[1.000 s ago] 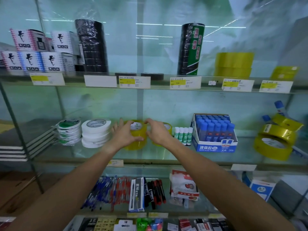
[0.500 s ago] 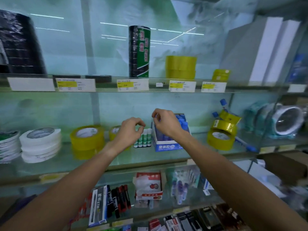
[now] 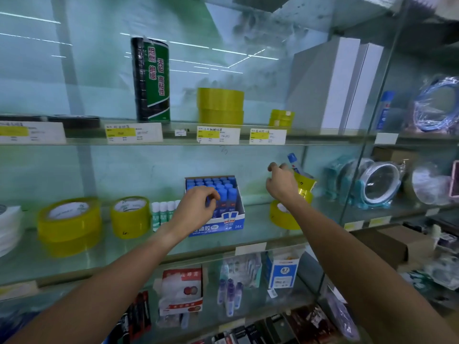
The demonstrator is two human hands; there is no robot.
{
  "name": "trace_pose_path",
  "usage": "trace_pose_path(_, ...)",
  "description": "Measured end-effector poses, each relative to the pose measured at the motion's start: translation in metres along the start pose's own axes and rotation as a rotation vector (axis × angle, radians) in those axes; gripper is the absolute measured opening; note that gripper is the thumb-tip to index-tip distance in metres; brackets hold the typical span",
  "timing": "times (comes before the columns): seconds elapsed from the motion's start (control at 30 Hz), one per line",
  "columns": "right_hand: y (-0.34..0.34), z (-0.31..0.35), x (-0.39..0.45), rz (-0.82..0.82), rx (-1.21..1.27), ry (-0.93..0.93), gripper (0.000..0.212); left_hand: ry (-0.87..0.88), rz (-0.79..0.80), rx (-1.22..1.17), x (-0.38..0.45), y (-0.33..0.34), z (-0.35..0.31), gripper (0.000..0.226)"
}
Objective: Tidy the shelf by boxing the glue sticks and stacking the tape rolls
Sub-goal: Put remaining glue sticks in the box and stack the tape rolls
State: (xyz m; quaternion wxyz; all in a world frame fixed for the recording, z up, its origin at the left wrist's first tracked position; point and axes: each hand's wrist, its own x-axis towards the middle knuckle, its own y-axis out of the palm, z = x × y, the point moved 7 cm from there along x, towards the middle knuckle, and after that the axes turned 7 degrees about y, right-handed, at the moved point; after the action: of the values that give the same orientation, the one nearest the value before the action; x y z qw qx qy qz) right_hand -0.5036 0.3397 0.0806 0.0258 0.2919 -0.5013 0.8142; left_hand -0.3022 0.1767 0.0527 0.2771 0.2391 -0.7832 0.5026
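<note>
The blue box (image 3: pixel 224 220) of blue-capped glue sticks (image 3: pixel 218 186) stands on the middle glass shelf (image 3: pixel 253 214), at frame centre. At its 9 o'clock, a short row of green-and-white glue sticks (image 3: pixel 164 213) stands upright, unboxed. Further toward 9 o'clock sit one yellow tape roll (image 3: pixel 130 217) and a two-high yellow stack (image 3: pixel 69 225), with white rolls (image 3: pixel 10 229) at the frame edge.

The left hand (image 3: pixel 196 207) is in front of the box's near left corner, fingers loosely curled, holding nothing visible; half a second ago it hovered before the green-and-white sticks. The right hand (image 3: pixel 282 186) has moved from above the box to its 3 o'clock, now at the loose yellow rolls (image 3: pixel 285 214). Its fingers are curled near a tilted roll (image 3: pixel 305 183) and a leaning blue-capped stick (image 3: pixel 293 161); whether they grip either cannot be told.

The view has panned right since the earlier frame, so the box now sits nearer centre. The upper shelf carries a green-labelled black tape pack (image 3: pixel 151 80) and stacked yellow rolls (image 3: pixel 220 106).
</note>
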Motion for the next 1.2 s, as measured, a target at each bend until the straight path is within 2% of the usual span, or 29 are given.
trace_pose_path(0.13,0.001,-0.040,0.032,0.039,-0.132,0.096,0.043,-0.003,0.020,0.003,0.004,0.012,-0.003,0.019)
trace_pose_path(0.27,0.011,-0.070,0.055,0.180,-0.140,0.170,0.042,-0.011,0.049,0.015,0.003,0.019,-0.004,0.019)
trace_pose_path(0.47,0.026,-0.086,0.074,0.299,-0.149,0.163,0.041,-0.026,0.064,0.022,0.000,0.020,0.001,0.019)
trace_pose_path(0.53,0.024,-0.086,0.076,0.237,-0.106,0.156,0.040,-0.029,0.057,0.018,0.001,0.020,0.002,0.019)
trace_pose_path(0.67,-0.013,-0.071,0.062,-0.105,0.010,0.054,0.028,-0.023,0.034,-0.008,0.009,0.017,-0.004,0.019)
trace_pose_path(0.73,-0.028,-0.058,0.054,-0.213,0.039,-0.038,0.026,-0.021,0.012,-0.026,0.018,0.014,-0.012,0.019)
trace_pose_path(0.87,-0.036,-0.029,0.039,-0.236,0.093,-0.217,0.023,-0.006,-0.017,-0.073,0.043,0.014,-0.032,0.018)
trace_pose_path(1.0,-0.034,0.004,0.012,-0.130,0.350,-0.347,0.023,0.007,-0.009,-0.117,0.071,0.021,-0.049,0.018)
trace_pose_path(1.2,-0.003,0.021,-0.012,0.146,0.704,-0.252,0.032,-0.048,0.017,-0.077,0.107,0.027,-0.044,0.034)
